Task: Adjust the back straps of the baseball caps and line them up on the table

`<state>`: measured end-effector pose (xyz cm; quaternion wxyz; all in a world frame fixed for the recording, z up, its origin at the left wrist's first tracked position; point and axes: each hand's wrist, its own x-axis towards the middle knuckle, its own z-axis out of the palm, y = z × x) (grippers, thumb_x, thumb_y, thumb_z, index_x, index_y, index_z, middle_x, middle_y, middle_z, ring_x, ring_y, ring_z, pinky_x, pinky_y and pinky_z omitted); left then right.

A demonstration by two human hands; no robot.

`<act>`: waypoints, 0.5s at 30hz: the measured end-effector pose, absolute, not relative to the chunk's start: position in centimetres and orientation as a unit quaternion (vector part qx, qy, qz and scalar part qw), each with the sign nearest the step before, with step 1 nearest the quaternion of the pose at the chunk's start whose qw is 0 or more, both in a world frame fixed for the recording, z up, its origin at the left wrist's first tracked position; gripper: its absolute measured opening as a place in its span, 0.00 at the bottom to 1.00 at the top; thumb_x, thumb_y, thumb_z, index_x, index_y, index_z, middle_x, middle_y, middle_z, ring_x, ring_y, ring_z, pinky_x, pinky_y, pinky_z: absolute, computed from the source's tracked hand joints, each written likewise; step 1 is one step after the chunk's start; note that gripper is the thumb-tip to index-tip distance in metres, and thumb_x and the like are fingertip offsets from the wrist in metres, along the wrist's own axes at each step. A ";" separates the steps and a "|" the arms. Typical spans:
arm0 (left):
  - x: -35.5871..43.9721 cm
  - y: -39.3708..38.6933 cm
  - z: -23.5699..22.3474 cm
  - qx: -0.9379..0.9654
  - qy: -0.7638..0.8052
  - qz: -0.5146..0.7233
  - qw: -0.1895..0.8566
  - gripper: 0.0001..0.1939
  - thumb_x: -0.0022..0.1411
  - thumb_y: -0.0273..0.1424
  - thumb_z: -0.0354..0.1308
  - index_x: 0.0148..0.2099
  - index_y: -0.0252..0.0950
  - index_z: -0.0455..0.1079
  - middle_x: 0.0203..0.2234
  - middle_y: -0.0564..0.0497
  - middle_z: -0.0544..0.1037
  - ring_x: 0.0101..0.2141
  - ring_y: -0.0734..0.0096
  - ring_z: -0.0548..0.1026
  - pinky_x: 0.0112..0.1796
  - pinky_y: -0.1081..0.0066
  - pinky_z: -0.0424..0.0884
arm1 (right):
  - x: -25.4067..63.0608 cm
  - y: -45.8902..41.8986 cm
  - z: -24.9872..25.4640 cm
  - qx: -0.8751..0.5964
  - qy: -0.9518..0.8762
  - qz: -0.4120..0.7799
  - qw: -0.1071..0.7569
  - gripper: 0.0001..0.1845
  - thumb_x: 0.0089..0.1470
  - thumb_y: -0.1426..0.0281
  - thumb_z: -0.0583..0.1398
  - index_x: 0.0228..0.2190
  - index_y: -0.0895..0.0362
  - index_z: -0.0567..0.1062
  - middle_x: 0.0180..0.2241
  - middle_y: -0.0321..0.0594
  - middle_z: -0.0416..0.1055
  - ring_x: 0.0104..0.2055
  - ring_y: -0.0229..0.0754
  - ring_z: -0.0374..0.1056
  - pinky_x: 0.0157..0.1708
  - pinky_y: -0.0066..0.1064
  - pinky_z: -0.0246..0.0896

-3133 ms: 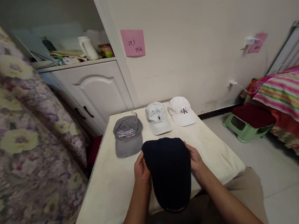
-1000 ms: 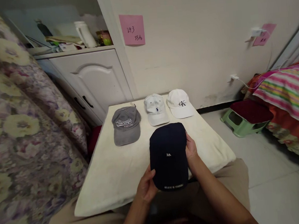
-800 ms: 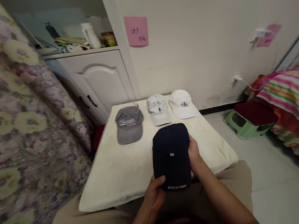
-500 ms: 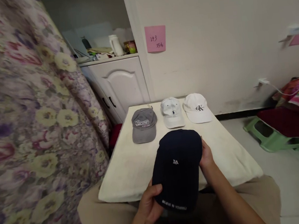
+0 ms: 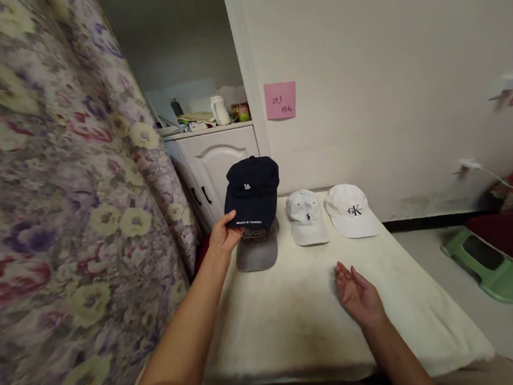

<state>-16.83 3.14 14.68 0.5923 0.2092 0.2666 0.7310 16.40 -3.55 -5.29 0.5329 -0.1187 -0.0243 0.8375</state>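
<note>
My left hand point(image 5: 226, 234) grips a navy baseball cap point(image 5: 253, 194) by the left side of its brim, thumb on top. The cap bears a small white emblem, with white lettering along the brim edge. It is held up over a grey baseball cap point(image 5: 258, 256) and hides most of that one's crown; whether the two touch I cannot tell. Over the front half of the table, my right hand point(image 5: 359, 295) is empty, palm turned up and fingers loosely bent. A pale blue cap point(image 5: 306, 216) and a white cap point(image 5: 351, 210) with black letters sit at the back.
The caps rest on a cream cloth-covered table point(image 5: 292, 328). A floral curtain point(image 5: 74, 234) hangs close on the left. Behind stand a white cabinet point(image 5: 220, 150) and a wall with a pink note point(image 5: 281, 100). A green stool point(image 5: 495, 266) is on the floor at right.
My left hand has carried the navy cap up and left, from the front of the table to over the grey cap. My right hand has let go of it. The view has shifted too.
</note>
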 end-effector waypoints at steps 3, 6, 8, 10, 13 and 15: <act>-18.1 5.2 11.8 0.185 0.299 0.728 0.589 0.25 0.56 0.12 0.51 0.57 0.26 0.66 0.33 0.44 0.83 0.31 0.66 0.82 0.38 0.69 0.80 | 16.3 -3.4 -5.5 -0.121 -0.028 0.835 0.537 0.09 0.59 0.75 0.59 0.40 0.60 0.78 0.36 0.43 0.81 0.36 0.34 0.77 0.39 0.23 0.73; -19.0 4.5 7.6 0.159 0.333 0.721 0.586 0.25 0.57 0.10 0.48 0.56 0.24 0.66 0.28 0.45 0.82 0.27 0.68 0.81 0.32 0.73 0.80 | 16.2 -3.4 -5.6 -0.119 -0.019 0.835 0.537 0.10 0.59 0.76 0.58 0.40 0.60 0.78 0.36 0.44 0.80 0.35 0.35 0.77 0.38 0.24 0.74; -19.5 3.5 5.5 0.152 0.346 0.717 0.586 0.24 0.58 0.10 0.48 0.55 0.25 0.67 0.28 0.45 0.82 0.28 0.67 0.82 0.32 0.73 0.80 | 16.1 -3.4 -5.5 -0.117 -0.013 0.834 0.538 0.10 0.59 0.76 0.57 0.40 0.60 0.78 0.36 0.44 0.80 0.34 0.36 0.77 0.37 0.25 0.75; -19.9 2.9 4.4 0.151 0.350 0.716 0.585 0.23 0.58 0.10 0.48 0.54 0.26 0.68 0.30 0.45 0.83 0.29 0.66 0.82 0.32 0.72 0.80 | 16.0 -3.4 -5.5 -0.117 -0.011 0.834 0.539 0.11 0.59 0.77 0.57 0.40 0.60 0.78 0.36 0.45 0.80 0.34 0.36 0.77 0.37 0.25 0.75; -20.3 3.4 4.8 0.157 0.344 0.719 0.583 0.22 0.58 0.11 0.50 0.53 0.27 0.69 0.32 0.44 0.83 0.31 0.66 0.82 0.34 0.72 0.80 | 15.9 -3.4 -5.5 -0.120 -0.014 0.833 0.540 0.10 0.57 0.77 0.59 0.39 0.60 0.78 0.36 0.45 0.80 0.34 0.36 0.77 0.37 0.25 0.75; -20.5 4.9 6.1 0.164 0.335 0.725 0.579 0.22 0.58 0.12 0.52 0.54 0.28 0.69 0.34 0.44 0.83 0.31 0.67 0.82 0.34 0.73 0.80 | 15.9 -3.4 -5.6 -0.122 -0.018 0.831 0.542 0.10 0.57 0.77 0.59 0.39 0.60 0.79 0.36 0.44 0.81 0.34 0.36 0.77 0.37 0.25 0.75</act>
